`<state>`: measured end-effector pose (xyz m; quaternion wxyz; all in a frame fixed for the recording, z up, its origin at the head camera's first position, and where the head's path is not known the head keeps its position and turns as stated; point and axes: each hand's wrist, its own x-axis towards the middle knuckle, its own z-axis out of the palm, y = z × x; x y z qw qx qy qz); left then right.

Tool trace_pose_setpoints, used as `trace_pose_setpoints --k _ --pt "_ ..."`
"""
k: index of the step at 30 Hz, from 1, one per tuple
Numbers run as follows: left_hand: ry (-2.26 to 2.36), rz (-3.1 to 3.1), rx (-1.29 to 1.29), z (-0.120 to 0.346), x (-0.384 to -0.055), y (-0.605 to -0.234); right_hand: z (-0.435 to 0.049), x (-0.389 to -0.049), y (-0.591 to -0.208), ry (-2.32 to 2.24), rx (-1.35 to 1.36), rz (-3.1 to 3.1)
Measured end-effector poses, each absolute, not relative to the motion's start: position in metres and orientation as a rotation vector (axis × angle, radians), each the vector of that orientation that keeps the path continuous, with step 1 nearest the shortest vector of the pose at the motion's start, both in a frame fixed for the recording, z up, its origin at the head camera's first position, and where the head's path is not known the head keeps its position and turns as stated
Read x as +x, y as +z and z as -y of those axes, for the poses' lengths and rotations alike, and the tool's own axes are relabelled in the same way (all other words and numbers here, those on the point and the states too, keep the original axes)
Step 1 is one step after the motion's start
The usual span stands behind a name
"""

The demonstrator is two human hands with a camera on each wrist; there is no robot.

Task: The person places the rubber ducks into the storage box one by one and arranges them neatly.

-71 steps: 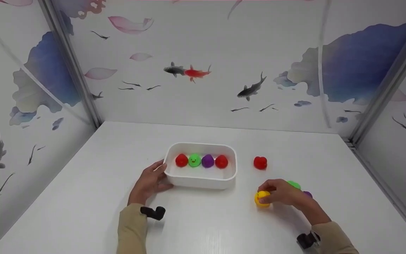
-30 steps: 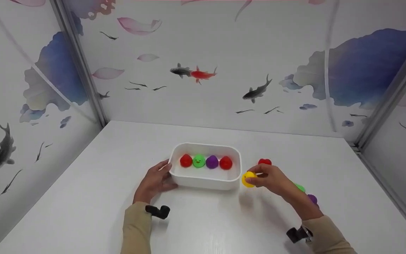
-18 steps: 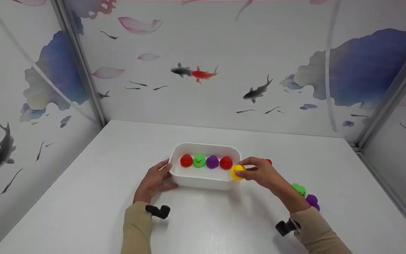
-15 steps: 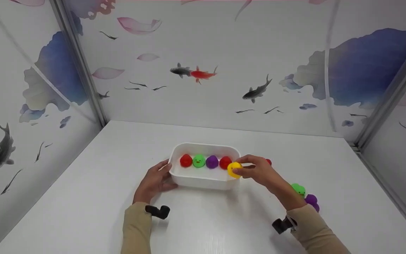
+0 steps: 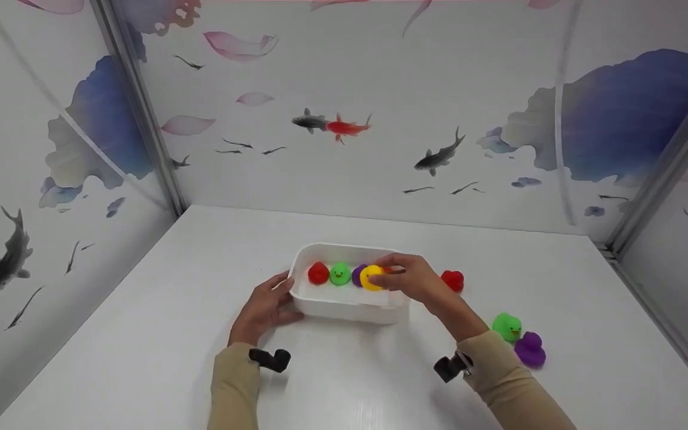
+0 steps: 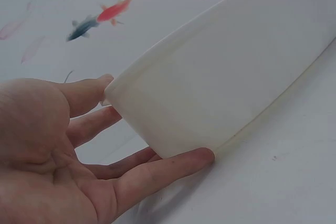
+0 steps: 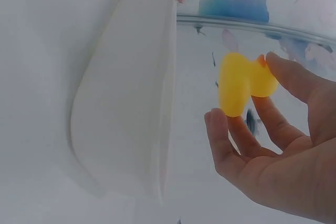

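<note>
Brightly yellow toy duck (image 7: 234,85), orange-beaked.

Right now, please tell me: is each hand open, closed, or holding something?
Left hand: holding the white box by its end.
Right hand: holding the yellow duck above the box.

Yellow duck (image 5: 371,278) held over white bin (image 5: 350,309)

Mid-frame, the right hand (image 5: 414,278) pinches the duck, partly covering a purple toy (image 5: 357,276) and most of a red toy (image 5: 387,270) in the bin. A green duck (image 5: 340,274) and second red toy (image 5: 318,273) sit left of these. The left hand (image 5: 264,306) grips the bin's left end. On the desk (image 5: 338,370), a third red toy (image 5: 453,280) lies right of centre; lower right, another green duck (image 5: 506,327) stands beside a purple duck (image 5: 530,350).
</note>
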<state>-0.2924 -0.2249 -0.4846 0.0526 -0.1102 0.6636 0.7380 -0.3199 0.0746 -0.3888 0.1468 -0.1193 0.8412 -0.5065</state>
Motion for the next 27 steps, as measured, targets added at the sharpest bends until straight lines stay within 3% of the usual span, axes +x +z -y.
trace_pose_setpoints --k 27 --pt "2.203 -2.023 -0.374 0.226 -0.293 -0.486 0.007 -0.345 -0.410 -1.419 -0.335 -2.392"
